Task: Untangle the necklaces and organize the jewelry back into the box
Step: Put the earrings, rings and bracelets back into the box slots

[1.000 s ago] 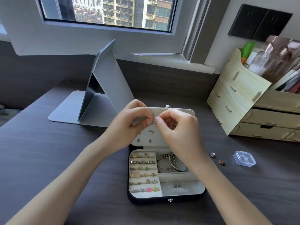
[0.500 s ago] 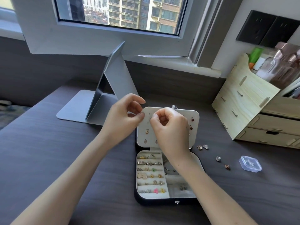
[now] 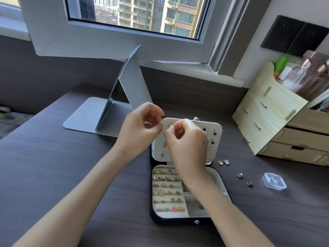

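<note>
A black jewelry box lies open on the dark desk, its white earring panel standing upright with several studs in it. Rows of rings and earrings fill the left tray, and a bangle shows beside my right wrist. My left hand pinches the panel's upper left edge, thumb in front and fingers behind. At the panel's upper left holes, my right hand pinches a small earring, mostly hidden by its fingers. Loose earrings lie on the desk to the right.
A small clear plastic case sits right of the loose earrings. A wooden drawer organizer with bottles stands at the back right. A grey folding mirror stand is behind my left hand, under the window.
My view has shifted so the box sits further right. My hands have drawn slightly apart; the left has gone to the panel's edge while the right stays pinched at the holes.
</note>
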Demonstrator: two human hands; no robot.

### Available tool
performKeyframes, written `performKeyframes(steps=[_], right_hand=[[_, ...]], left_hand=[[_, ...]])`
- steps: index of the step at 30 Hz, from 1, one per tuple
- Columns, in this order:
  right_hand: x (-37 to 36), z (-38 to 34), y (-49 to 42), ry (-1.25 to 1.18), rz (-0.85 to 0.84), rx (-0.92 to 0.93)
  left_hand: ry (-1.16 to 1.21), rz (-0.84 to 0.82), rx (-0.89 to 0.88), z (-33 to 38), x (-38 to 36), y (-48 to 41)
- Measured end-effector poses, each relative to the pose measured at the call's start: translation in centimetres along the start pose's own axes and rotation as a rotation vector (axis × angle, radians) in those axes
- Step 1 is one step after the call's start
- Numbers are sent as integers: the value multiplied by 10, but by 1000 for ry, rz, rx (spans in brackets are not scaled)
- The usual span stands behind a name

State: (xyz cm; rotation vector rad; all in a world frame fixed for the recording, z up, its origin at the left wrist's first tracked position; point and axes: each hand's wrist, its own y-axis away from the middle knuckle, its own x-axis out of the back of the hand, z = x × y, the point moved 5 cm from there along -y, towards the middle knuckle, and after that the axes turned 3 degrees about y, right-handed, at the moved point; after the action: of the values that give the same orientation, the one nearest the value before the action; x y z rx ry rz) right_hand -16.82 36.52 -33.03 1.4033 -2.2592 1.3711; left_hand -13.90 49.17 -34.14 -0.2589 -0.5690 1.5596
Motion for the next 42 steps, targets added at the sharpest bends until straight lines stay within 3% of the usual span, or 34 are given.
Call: performKeyframes(steps=[9, 15, 19, 22, 25, 29, 34, 38, 42], right_hand=[[4, 2, -10, 141, -155, -4], [43, 27, 8, 67, -83, 14], [91, 91, 17, 337, -95, -89], [104, 137, 23, 558, -284, -239], [101, 157, 27, 623, -387, -286], [94, 165, 23, 540, -425, -331], [96, 147, 12, 363, -325, -268], [85, 104, 0, -84, -298, -280], [57, 59, -3, -572, -384, -329]], left_hand=[[51, -45, -17, 0, -2, 0], [30, -91, -28, 3, -18, 8], [22, -71, -9, 0, -20, 9], [50, -61, 12, 1, -20, 9], [70, -51, 49, 0, -21, 10], [111, 13, 98, -4, -16, 11], [166, 15, 102, -4, -14, 17], [155, -28, 113, -7, -18, 20], [109, -27, 137, -6, -21, 22]])
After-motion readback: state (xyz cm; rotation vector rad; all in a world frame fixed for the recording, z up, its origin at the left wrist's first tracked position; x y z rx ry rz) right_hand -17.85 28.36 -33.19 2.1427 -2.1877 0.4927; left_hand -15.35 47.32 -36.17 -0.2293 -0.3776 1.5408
